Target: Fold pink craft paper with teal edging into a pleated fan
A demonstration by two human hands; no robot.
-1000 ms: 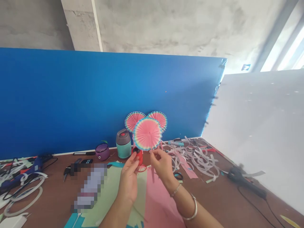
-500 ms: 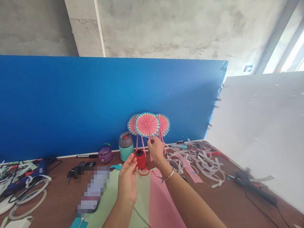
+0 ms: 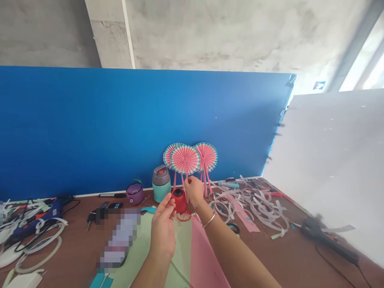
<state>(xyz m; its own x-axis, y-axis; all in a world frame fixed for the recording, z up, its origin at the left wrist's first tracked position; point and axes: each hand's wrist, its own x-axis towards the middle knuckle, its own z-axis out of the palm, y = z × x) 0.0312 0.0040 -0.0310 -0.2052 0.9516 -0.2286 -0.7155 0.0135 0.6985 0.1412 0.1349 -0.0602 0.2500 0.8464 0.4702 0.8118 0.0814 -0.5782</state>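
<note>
A round pink pleated paper fan with a rainbow-coloured rim stands upright on its pink stick. My right hand, wearing bracelets, pinches that stick just below the disc. Two similar groups of fans lean against the blue partition behind it, a paper fan on the left and another paper fan on the right. My left hand is raised with its fingers loosely bent and apart from the thumb, and nothing shows in it. Beside its fingertips is a red round container with a dark top.
A teal flask and a purple pot stand along the blue partition. Curled white strips and a dark glue gun lie at right. Green and pink sheets cover the table's front, with a blurred phone-like object alongside.
The held fan has shifted slightly left and down relative to the others, showing more of the right fan. My right hand still grips its stick. The camera view has moved slightly.
</note>
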